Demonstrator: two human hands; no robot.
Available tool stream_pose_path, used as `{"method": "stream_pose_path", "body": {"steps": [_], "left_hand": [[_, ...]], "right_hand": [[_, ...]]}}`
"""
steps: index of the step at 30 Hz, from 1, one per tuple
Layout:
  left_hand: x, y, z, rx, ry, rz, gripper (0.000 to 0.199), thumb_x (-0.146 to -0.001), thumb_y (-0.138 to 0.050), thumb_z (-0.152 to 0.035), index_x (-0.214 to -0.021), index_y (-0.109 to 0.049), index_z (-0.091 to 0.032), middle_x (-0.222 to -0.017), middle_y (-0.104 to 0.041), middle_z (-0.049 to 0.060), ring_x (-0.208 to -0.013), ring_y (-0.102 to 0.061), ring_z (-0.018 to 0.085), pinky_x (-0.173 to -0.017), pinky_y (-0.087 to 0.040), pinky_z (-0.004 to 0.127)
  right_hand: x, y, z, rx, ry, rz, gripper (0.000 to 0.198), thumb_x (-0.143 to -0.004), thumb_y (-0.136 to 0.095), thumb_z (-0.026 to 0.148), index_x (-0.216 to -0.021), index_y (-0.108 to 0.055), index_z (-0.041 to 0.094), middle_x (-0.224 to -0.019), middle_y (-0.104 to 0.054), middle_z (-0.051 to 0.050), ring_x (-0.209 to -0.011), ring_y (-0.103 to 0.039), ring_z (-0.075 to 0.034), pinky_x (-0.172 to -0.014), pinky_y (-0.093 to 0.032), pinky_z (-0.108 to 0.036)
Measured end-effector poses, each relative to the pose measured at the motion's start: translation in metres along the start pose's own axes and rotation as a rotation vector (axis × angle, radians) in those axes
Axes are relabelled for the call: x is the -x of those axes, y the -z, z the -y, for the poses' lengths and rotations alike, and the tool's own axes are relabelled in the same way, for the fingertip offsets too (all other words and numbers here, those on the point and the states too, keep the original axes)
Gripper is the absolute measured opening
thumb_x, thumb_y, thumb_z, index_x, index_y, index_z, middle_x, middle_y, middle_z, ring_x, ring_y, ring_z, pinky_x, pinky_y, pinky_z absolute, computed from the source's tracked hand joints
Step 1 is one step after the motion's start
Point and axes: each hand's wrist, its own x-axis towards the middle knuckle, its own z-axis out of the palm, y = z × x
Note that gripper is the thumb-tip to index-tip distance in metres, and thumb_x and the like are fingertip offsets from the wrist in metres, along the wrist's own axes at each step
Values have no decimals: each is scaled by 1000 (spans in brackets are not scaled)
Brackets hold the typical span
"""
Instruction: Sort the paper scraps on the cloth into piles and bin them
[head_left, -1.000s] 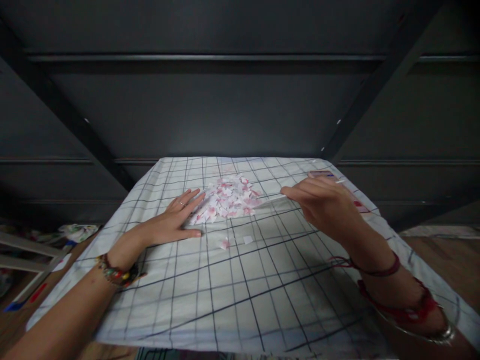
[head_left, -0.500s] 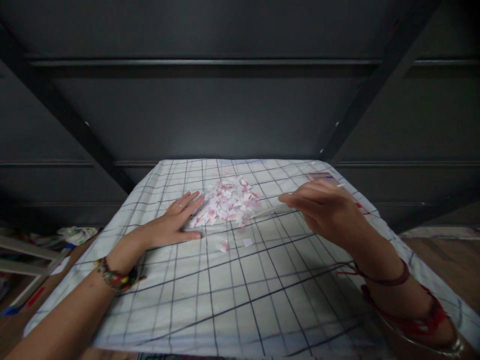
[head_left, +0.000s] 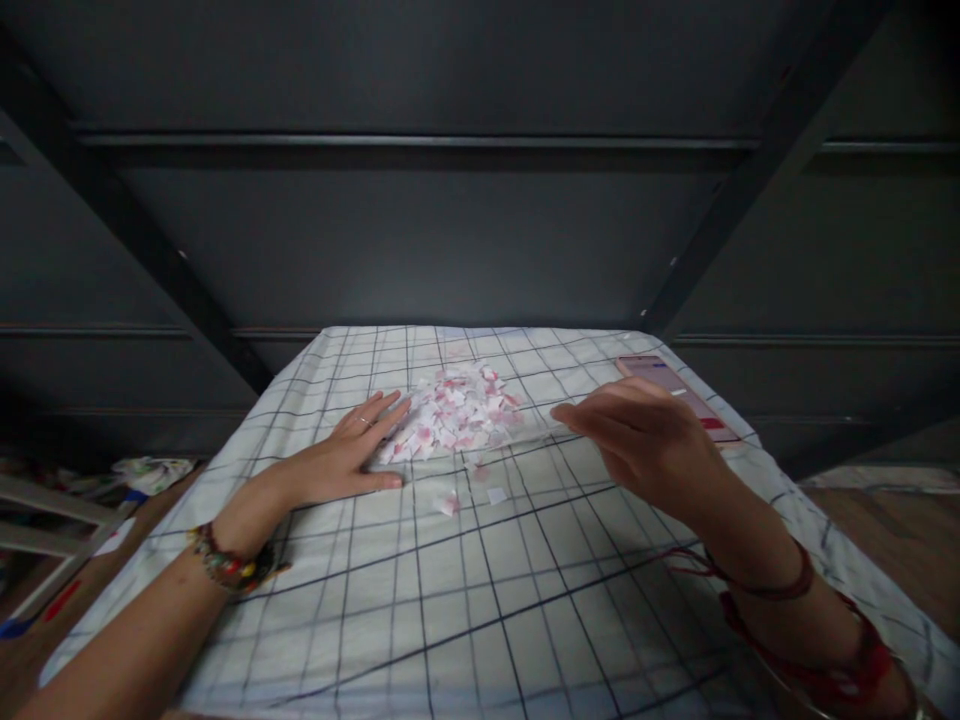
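Note:
A heap of small torn paper bits (head_left: 457,408), white and pink, lies in the middle of the checked cloth. My left hand (head_left: 360,445) rests at its left edge, fingers spread, fingertips touching the outer pieces. To the right of the heap, my right hand (head_left: 637,430) is closed in a pinch just above the cloth. A faint, see-through strip (head_left: 534,436) runs from its fingers toward the heap; its exact kind cannot be made out. A few loose bits, one a white square (head_left: 496,495), lie in front of the heap.
A phone (head_left: 701,400) with a lit screen lies behind my right hand, partly covered by it. The white checked cloth (head_left: 450,620) covers the table. A dark panelled wall (head_left: 450,240) stands at the far edge. A pale wooden frame (head_left: 45,540) is at the lower left.
My right hand has shifted slightly left, and the clear strip shows more faintly. My left hand stays by the heap. The view has tilted a little, uncovering more of the phone.

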Motion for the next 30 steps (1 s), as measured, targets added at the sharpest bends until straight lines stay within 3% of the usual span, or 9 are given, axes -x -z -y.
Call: {"method": "stream_pose_path", "body": {"steps": [13, 18, 24, 30], "left_hand": [[1, -2, 3, 10, -27, -17, 87, -83, -35, -71, -146, 5, -27, -154, 3, 12, -138, 1, 38, -109, -14, 54], [1, -2, 2, 2, -5, 0, 90, -82, -35, -73, -147, 0, -23, -153, 4, 13, -138, 3, 38, -109, -14, 54], [1, -1, 1, -3, 6, -2, 90, -81, -35, -73, -147, -2, -23, -154, 2, 12, -138, 1, 38, -109, -15, 54], [1, -2, 2, -1, -5, 2, 89, -82, -35, -73, -147, 1, -24, -154, 4, 12, -138, 3, 37, -109, -14, 54]], "right_hand": [[-3, -3, 5, 25, 4, 6, 33, -77, -38, -4, -97, -56, 15, -69, -60, -1, -61, -47, -13, -58, -35, -28], [1, -1, -1, 28, -39, 125, 31, -78, -38, -1, -95, -58, 16, -59, -53, 2, -55, -42, -12, -55, -31, -28], [4, 2, -5, 29, -58, 115, 29, -79, -41, 2, -97, -59, 15, -64, -57, 0, -58, -46, -13, -58, -33, -29], [5, 16, -12, -63, -137, 219, 19, -82, -44, 7, -84, -60, 16, -62, -59, 0, -57, -51, -13, -56, -36, -27]]}}
